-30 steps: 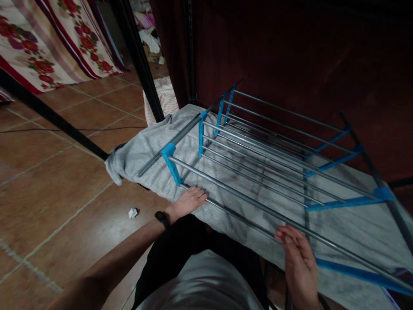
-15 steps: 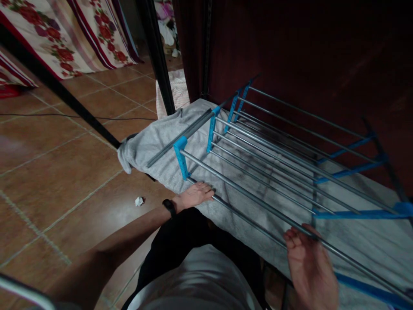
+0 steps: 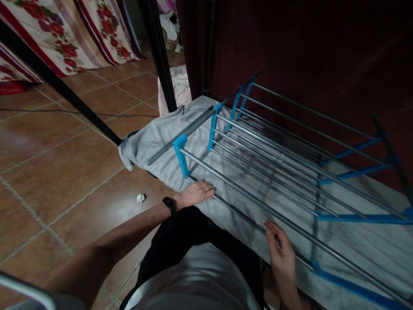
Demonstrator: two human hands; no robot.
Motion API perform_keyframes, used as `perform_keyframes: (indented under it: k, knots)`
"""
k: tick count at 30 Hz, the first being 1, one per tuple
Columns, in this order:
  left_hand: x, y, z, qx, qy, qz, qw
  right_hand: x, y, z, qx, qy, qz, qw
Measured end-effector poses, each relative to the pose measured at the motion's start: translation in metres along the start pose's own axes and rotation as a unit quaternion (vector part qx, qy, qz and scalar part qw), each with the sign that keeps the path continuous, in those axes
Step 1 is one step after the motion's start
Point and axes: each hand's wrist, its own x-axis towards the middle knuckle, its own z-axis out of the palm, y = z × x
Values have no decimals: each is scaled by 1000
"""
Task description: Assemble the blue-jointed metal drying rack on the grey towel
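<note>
A drying rack (image 3: 251, 196) of grey metal rods with blue plastic end pieces lies on a grey cloth (image 3: 151, 142). My left hand (image 3: 195, 192), with a dark band on the wrist, curls over the nearest low rod, close to a blue end piece (image 3: 181, 157); its thumb is hidden. Farther right, my right hand (image 3: 282, 249) is at the same rod, palm turned inward. Its fingers are bent a little, with a gap between them and the thumb. The rod passes behind this hand, and I cannot tell whether they touch.
Black metal posts (image 3: 158, 56) rise at the left, one slanting. A dark red panel (image 3: 290, 43) stands behind the rack. Crumpled white paper (image 3: 140, 198) and a thin black cable (image 3: 112, 115) lie on the tiled floor (image 3: 80, 172). Floral fabric (image 3: 67, 38) hangs at the back left.
My right hand has moved left, from beside the upper front rod to the lower one, and its palm has turned inward. My left hand stays on the rod.
</note>
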Motion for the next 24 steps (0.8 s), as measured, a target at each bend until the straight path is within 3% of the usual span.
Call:
perform_keyframes:
  k: [4,9,19,24]
  knots:
    - [0,-1,0,-1,-6,2,1000,-9,43,17,-176,-21,-110,978]
    - [-1,0,2,-32,-3,-6,999,-15,73,18,-324,17,-147,934]
    - [-18,-14,4,-52,43,-124,990,-21,123,-30,-408,76,-186,891]
    - [-22,-23,1,-69,35,-135,988,-23,143,-47,-393,49,-212,893]
